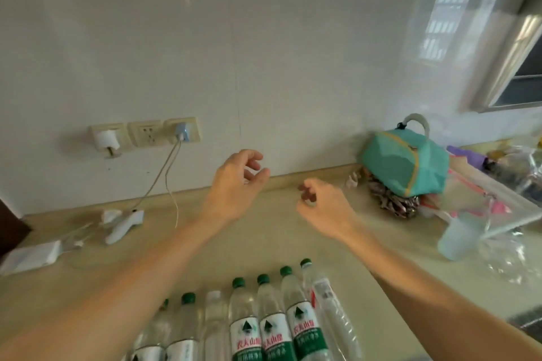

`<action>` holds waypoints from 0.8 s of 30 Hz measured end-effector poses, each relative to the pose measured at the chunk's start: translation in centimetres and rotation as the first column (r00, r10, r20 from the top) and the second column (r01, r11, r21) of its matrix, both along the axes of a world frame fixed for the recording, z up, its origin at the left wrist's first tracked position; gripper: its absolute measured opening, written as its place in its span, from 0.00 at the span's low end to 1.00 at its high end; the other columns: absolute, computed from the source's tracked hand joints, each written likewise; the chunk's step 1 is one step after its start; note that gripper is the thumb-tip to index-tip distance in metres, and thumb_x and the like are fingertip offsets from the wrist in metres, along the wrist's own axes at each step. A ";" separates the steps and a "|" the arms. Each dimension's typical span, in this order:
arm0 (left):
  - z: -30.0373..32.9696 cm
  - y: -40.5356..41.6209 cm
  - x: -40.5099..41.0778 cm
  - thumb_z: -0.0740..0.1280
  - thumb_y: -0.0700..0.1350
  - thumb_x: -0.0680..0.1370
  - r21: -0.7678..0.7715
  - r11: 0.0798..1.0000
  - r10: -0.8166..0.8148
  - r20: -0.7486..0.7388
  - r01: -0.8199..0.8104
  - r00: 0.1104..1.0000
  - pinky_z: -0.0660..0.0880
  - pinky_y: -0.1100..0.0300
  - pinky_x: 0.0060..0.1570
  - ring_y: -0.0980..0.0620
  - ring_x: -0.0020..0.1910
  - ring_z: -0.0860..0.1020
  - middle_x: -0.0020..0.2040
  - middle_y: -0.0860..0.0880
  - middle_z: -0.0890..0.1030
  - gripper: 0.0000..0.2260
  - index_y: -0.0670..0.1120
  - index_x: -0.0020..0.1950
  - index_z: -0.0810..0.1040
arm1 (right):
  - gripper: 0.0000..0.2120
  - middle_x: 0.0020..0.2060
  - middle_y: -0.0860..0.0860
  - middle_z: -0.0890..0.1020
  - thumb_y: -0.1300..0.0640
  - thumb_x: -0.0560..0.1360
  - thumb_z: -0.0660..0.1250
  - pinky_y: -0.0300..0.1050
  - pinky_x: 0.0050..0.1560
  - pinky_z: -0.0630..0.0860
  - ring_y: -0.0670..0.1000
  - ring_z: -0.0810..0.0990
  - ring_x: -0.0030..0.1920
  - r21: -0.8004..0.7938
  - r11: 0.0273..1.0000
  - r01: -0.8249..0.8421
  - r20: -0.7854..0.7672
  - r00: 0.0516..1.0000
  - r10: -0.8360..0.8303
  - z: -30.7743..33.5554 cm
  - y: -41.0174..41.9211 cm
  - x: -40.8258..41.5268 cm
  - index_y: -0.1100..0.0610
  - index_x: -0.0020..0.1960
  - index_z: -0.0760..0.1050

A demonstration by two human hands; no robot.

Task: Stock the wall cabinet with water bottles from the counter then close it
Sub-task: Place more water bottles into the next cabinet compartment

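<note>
A person's two bare arms reach out over a pale stone counter (pixel 264 246) toward a white tiled wall (pixel 264 53). The left hand (pixel 234 184), at 12 o'clock from the row of bottles, hangs above the counter with fingers loosely curled and nothing in them; the right hand (pixel 325 208), just beside it at 3 o'clock, is likewise loosely curled and holds nothing. The water bottles (pixel 272 322) stand in a close row at the counter's near edge, at 6 o'clock from the hands, most with green caps and green-and-white labels, one with a white cap (pixel 213 295); none is touched. The wall cabinet does not appear in this view. On the wall at 10 o'clock from the left hand sits a strip of sockets (pixel 145 133) with a blue plug (pixel 182 131) whose cable (pixel 171 182) trails down to the counter. Below it lie a white handheld device (pixel 124 226) and a white box (pixel 29 255). At 2 o'clock from the right hand a teal bag (pixel 407 164) rests against the wall, with a pale blue cup (pixel 460 237) and crumpled clear plastic (pixel 510 261) at 4 o'clock. A window frame (pixel 510 67) shows at the far right.
</note>
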State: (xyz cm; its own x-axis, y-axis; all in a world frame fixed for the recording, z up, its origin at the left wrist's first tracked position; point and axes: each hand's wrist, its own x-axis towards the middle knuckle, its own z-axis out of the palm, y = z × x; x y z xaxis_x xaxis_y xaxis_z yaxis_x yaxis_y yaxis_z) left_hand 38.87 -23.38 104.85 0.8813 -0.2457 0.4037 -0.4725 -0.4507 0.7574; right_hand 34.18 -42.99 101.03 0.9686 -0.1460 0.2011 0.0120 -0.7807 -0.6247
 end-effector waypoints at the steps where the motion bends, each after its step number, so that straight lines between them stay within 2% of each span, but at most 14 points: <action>1: -2.3 -0.3 -0.4 0.70 0.44 0.79 0.010 1.000 -0.004 -0.057 0.005 0.998 0.78 0.60 0.44 0.53 0.41 0.78 0.48 0.51 0.79 0.10 0.45 0.60 0.78 | 0.15 0.49 0.48 0.81 0.54 0.76 0.69 0.39 0.49 0.69 0.50 0.80 0.53 -0.005 1.000 -0.002 -0.065 0.998 0.002 -1.7 -0.2 -0.3 0.56 0.62 0.78; 2: -4.5 -0.6 -0.8 0.71 0.43 0.79 0.023 1.000 0.000 -0.114 0.003 0.993 0.78 0.57 0.44 0.53 0.39 0.78 0.45 0.52 0.79 0.10 0.44 0.59 0.78 | 0.16 0.51 0.48 0.82 0.54 0.77 0.69 0.39 0.49 0.70 0.50 0.80 0.53 -0.003 1.000 -0.001 -0.126 0.992 0.001 -3.4 -0.4 -0.7 0.55 0.63 0.78; 3: -6.7 -0.8 -1.2 0.71 0.43 0.79 0.046 0.999 0.009 -0.166 -0.002 0.986 0.78 0.59 0.43 0.53 0.38 0.77 0.44 0.54 0.78 0.10 0.44 0.59 0.78 | 0.17 0.52 0.49 0.82 0.53 0.77 0.68 0.39 0.49 0.70 0.49 0.79 0.52 0.003 1.000 0.001 -0.180 0.984 0.000 -5.0 -0.7 -1.0 0.55 0.64 0.78; 6: -12.7 -1.5 -2.5 0.71 0.49 0.79 0.183 0.982 0.015 -0.313 0.045 0.950 0.73 0.70 0.41 0.58 0.41 0.78 0.45 0.58 0.79 0.12 0.48 0.60 0.77 | 0.20 0.55 0.51 0.82 0.53 0.76 0.69 0.39 0.49 0.69 0.48 0.78 0.52 0.012 1.000 -0.004 -0.322 0.947 0.008 -9.4 -1.7 -2.1 0.57 0.66 0.77; 8: -16.1 -2.1 -3.5 0.72 0.55 0.77 0.329 0.930 -0.005 -0.431 0.162 0.902 0.76 0.66 0.51 0.58 0.49 0.78 0.54 0.56 0.79 0.20 0.49 0.66 0.75 | 0.22 0.60 0.53 0.80 0.54 0.76 0.70 0.40 0.51 0.70 0.48 0.75 0.53 0.021 1.000 -0.013 -0.409 0.912 0.021 -12.0 -2.5 -3.0 0.57 0.69 0.74; 10: -18.9 -3.0 -4.4 0.73 0.61 0.73 0.491 0.824 0.009 -0.513 0.285 0.858 0.74 0.55 0.62 0.53 0.61 0.75 0.65 0.52 0.75 0.32 0.51 0.73 0.70 | 0.27 0.64 0.54 0.75 0.53 0.75 0.71 0.43 0.56 0.72 0.50 0.74 0.57 0.054 0.999 -0.002 -0.483 0.875 0.028 -14.2 -3.4 -4.1 0.55 0.72 0.70; 13: -21.6 -4.0 -5.3 0.72 0.70 0.67 0.679 0.638 0.054 -0.509 0.362 0.859 0.60 0.42 0.73 0.44 0.74 0.64 0.75 0.51 0.67 0.46 0.55 0.80 0.59 | 0.39 0.69 0.56 0.70 0.49 0.72 0.76 0.46 0.62 0.72 0.56 0.73 0.66 0.115 0.993 0.010 -0.573 0.817 0.058 -16.7 -4.6 -5.2 0.55 0.77 0.63; 15: -23.0 -4.3 -5.6 0.71 0.71 0.66 0.725 0.579 0.029 -0.476 0.373 0.879 0.49 0.40 0.75 0.45 0.78 0.58 0.79 0.51 0.62 0.50 0.56 0.81 0.54 | 0.43 0.70 0.57 0.70 0.48 0.71 0.77 0.48 0.63 0.72 0.57 0.73 0.67 0.145 0.989 0.005 -0.607 0.790 0.085 -17.8 -5.2 -5.4 0.55 0.79 0.59; 20: -24.5 -4.8 -5.4 0.68 0.74 0.64 0.734 0.559 0.005 -0.468 0.385 0.884 0.32 0.37 0.73 0.46 0.81 0.52 0.81 0.50 0.60 0.52 0.58 0.82 0.50 | 0.43 0.64 0.56 0.77 0.53 0.71 0.77 0.55 0.61 0.78 0.56 0.79 0.61 0.270 0.961 0.052 -0.622 0.771 0.133 -19.2 -6.0 -4.7 0.56 0.79 0.59; 24: -24.3 -5.8 -5.3 0.65 0.77 0.63 0.738 0.567 0.015 -0.453 0.366 0.891 0.28 0.40 0.70 0.46 0.81 0.52 0.81 0.50 0.61 0.53 0.58 0.82 0.51 | 0.33 0.60 0.58 0.78 0.58 0.69 0.76 0.54 0.53 0.80 0.58 0.79 0.57 0.302 0.950 0.083 -0.608 0.784 0.124 -19.3 -6.4 -3.7 0.55 0.71 0.67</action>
State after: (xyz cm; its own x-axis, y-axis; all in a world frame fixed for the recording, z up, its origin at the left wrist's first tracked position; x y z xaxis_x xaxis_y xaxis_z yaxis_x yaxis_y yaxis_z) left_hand 33.55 -29.23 80.50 0.8039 -0.4582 -0.3791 -0.3827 -0.8865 0.2599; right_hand 30.50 -49.35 81.75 0.8713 -0.0763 -0.4848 -0.4396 -0.5604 -0.7019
